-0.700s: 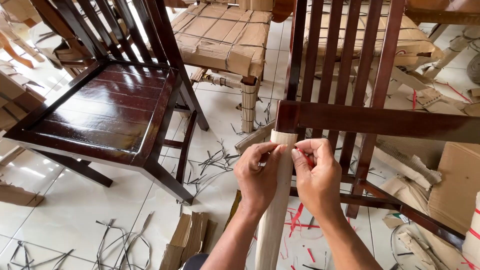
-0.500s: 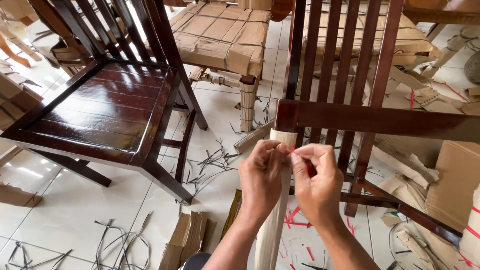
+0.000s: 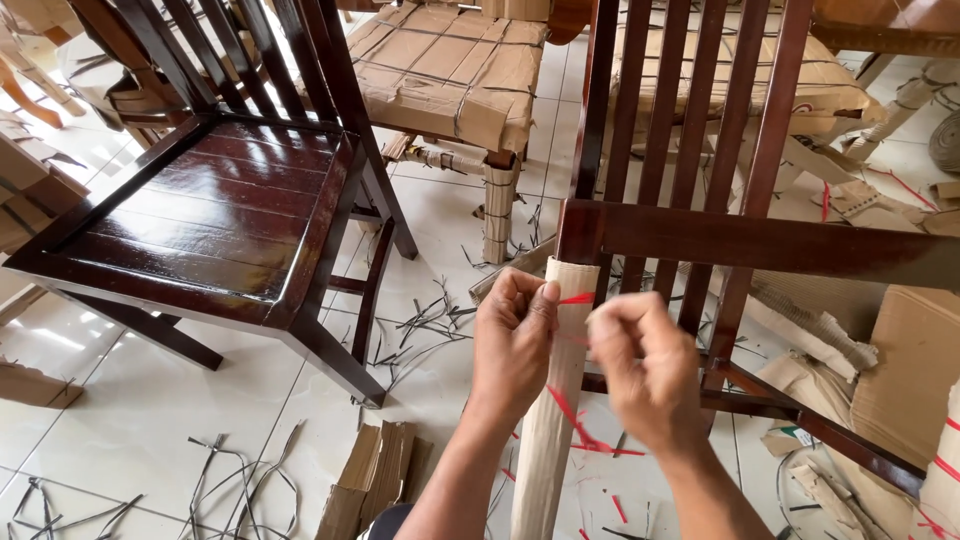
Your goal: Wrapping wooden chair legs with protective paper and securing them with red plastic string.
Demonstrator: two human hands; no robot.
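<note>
A dark wooden chair [image 3: 740, 240] lies tipped in front of me, and one of its legs [image 3: 558, 420] is wrapped in beige cardboard. My left hand [image 3: 512, 345] pinches a thin red strap [image 3: 578, 298] against the top of the wrapped leg. My right hand [image 3: 645, 365], blurred with motion, has its fingers closed on the strap's other end just right of the leg. More of the red strap trails down across the cardboard wrap toward the floor.
An upright dark chair [image 3: 215, 215] stands to the left. Behind it are chairs wrapped in cardboard [image 3: 450, 70] and tied with dark straps. Cut strap pieces [image 3: 420, 320], folded cardboard [image 3: 375, 480] and red scraps litter the white tiled floor. A cardboard box [image 3: 915, 370] sits at right.
Both hands have shifted slightly down the wrapped leg. The red strap now stretches visibly between them at the top of the wrap, and my right hand has pulled a little to the right.
</note>
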